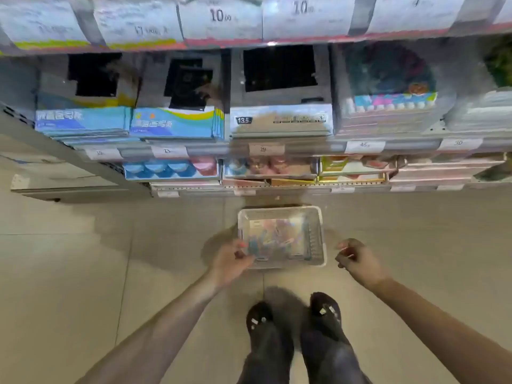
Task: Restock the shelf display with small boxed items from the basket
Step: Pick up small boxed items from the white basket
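Note:
A white mesh basket [280,209] stands on the floor in front of the shelf, with several small colourful boxed items [277,236] lying in it, blurred. My left hand [234,260] hovers over the basket's near left corner with loosely curled fingers and nothing visible in them. My right hand [356,259] hangs just right of the basket, also loosely curled and holding nothing. The bottom shelf row [268,169] behind the basket holds small pink, blue and yellow boxes.
Above it, a shelf carries blue packs [130,123], a grey box [281,117] and stacked packs [388,112] behind price tags. My two dark shoes [293,325] stand just behind the basket on beige floor tiles. A low grey unit [69,187] sits at left.

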`<state>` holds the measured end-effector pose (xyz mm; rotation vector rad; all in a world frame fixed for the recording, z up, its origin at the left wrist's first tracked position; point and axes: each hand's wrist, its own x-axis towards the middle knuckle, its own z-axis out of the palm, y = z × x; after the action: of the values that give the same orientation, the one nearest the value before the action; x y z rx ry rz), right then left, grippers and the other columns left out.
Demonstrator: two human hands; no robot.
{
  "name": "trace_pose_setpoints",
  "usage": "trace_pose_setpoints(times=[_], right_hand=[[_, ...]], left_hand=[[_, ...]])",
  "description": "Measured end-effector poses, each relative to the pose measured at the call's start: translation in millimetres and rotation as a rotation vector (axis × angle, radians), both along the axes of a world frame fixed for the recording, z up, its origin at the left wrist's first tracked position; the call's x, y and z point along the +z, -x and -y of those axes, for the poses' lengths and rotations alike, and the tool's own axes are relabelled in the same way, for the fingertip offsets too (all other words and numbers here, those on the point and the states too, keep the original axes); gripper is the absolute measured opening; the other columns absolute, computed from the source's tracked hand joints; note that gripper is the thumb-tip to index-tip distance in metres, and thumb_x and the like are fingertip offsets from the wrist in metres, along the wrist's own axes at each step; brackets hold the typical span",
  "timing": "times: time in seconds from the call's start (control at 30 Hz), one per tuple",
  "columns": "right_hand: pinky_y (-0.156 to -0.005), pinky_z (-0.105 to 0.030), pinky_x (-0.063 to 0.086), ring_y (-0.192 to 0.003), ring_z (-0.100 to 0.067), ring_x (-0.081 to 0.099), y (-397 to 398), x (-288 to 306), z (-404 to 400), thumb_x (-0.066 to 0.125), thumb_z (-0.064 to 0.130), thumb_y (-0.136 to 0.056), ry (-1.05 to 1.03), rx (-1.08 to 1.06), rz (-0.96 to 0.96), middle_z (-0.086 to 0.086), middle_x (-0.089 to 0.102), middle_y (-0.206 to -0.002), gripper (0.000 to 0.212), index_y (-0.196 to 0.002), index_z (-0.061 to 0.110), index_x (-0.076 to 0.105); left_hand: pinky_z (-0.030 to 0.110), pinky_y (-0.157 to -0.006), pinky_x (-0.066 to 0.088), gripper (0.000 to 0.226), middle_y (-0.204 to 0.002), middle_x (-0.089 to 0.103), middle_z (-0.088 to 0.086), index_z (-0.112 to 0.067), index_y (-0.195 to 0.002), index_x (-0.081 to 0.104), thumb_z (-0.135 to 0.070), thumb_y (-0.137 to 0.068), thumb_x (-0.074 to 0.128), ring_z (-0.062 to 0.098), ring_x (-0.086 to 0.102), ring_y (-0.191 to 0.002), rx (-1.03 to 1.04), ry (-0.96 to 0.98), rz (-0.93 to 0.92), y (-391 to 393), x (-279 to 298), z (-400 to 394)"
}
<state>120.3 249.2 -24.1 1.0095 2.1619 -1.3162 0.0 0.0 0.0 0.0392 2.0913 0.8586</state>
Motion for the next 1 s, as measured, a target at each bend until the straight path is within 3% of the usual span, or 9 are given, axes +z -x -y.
trace_pose_setpoints(times=[0.13, 0.3, 0.4, 0.47, 0.67, 0.8, 0.87, 0.97, 1.0], right_hand=[[-0.075, -0.036, 0.049, -0.075, -0.027, 0.057, 36.6, -88.3, -5.0, 0.056, 0.0, -0.084, -0.017, 0.075, 0.01, -0.009, 0.059, -0.081, 0.012, -0.093, 0.007, 0.058], [-0.06, 0.0, 0.037, -0.081, -0.017, 0.055, 68.2, -206.2, -5.5, 0.054, 0.005, -0.085, -0.074, 0.19, -0.001, -0.002, 0.057, -0.088, 0.016, -0.098, 0.009, 0.063], [-0.071, -0.014, 0.043, -0.087, -0.023, 0.061, 85.5, -279.7, -3.4, 0.053, 0.007, -0.084, -0.077, 0.301, -0.013, 0.0, 0.059, -0.086, 0.015, -0.094, 0.014, 0.063], [-0.064, -0.005, 0.039, -0.084, -0.018, 0.057, 95.4, -322.4, -0.3, 0.051, 0.004, -0.085, -0.099, 0.373, -0.041, -0.001, 0.06, -0.09, 0.019, -0.098, 0.01, 0.063], [-0.079, -0.019, 0.039, -0.109, -0.028, 0.056, 110.2, -410.5, 8.4, 0.056, 0.005, -0.077, -0.175, 0.698, -0.02, -0.014, 0.055, -0.124, 0.025, -0.102, 0.004, 0.058], [-0.092, -0.032, 0.042, -0.123, -0.029, 0.044, 110.6, -426.2, 17.0, 0.068, 0.015, -0.072, -0.271, 0.922, 0.021, -0.016, 0.042, -0.133, 0.056, -0.122, 0.003, 0.043], [-0.087, -0.031, 0.045, -0.113, -0.029, 0.051, 107.0, -430.4, 26.3, 0.079, 0.023, -0.062, -0.384, 1.046, -0.005, -0.018, 0.05, -0.125, 0.072, -0.121, 0.0, 0.046], [-0.059, -0.023, 0.053, -0.074, -0.021, 0.068, 109.0, -430.8, 33.2, 0.086, 0.043, -0.012, -0.597, 1.133, -0.036, -0.011, 0.069, -0.083, 0.086, -0.087, 0.005, 0.068], [-0.062, -0.024, 0.053, -0.076, -0.022, 0.068, 110.5, -431.9, 34.4, 0.087, 0.046, -0.016, -0.611, 1.15, -0.022, -0.011, 0.069, -0.084, 0.087, -0.09, 0.004, 0.067]], left_hand=[[0.034, -0.065, 0.048, 0.021, -0.075, 0.063, 0.012, -0.004, -0.095, 0.06, -0.012, -0.077, 0.063, 0.024, 0.059, -0.067, -0.038, 0.064, -0.121, 26.5, -93.8, -25.9], [0.037, -0.076, 0.049, 0.027, -0.091, 0.069, 0.017, -0.004, -0.105, 0.057, -0.01, -0.079, 0.06, 0.032, 0.065, -0.086, -0.144, 0.123, -0.211, 40.6, -218.1, -45.9], [0.034, -0.077, 0.048, 0.03, -0.096, 0.067, 0.013, -0.007, -0.111, 0.054, -0.011, -0.081, 0.058, 0.029, 0.063, -0.089, -0.258, 0.153, -0.24, 50.9, -289.8, -59.0], [0.035, -0.078, 0.051, 0.031, -0.097, 0.066, 0.012, -0.009, -0.112, 0.053, -0.012, -0.082, 0.058, 0.029, 0.063, -0.09, -0.355, 0.183, -0.277, 54.9, -337.9, -64.1], [0.036, -0.075, 0.05, 0.034, -0.102, 0.059, 0.013, -0.006, -0.101, 0.053, -0.026, -0.078, 0.068, 0.03, 0.059, -0.093, -0.656, 0.311, -0.329, 53.4, -431.0, -81.5], [0.032, -0.081, 0.047, 0.052, -0.109, 0.056, 0.012, -0.006, -0.106, 0.055, -0.034, -0.069, 0.077, 0.027, 0.055, -0.1, -0.708, 0.371, -0.34, 49.9, -458.3, -87.9], [0.032, -0.085, 0.045, 0.059, -0.113, 0.055, 0.013, -0.004, -0.111, 0.054, -0.037, -0.069, 0.078, 0.026, 0.053, -0.104, -0.734, 0.399, -0.347, 47.5, -464.7, -88.9], [0.033, -0.09, 0.044, 0.06, -0.116, 0.055, 0.016, -0.002, -0.113, 0.053, -0.038, -0.071, 0.076, 0.026, 0.052, -0.108, -0.757, 0.413, -0.374, 47.3, -467.2, -91.6], [0.033, -0.09, 0.044, 0.058, -0.116, 0.056, 0.016, -0.001, -0.113, 0.053, -0.038, -0.073, 0.074, 0.027, 0.052, -0.108, -0.766, 0.413, -0.383, 46.6, -466.5, -93.0]])
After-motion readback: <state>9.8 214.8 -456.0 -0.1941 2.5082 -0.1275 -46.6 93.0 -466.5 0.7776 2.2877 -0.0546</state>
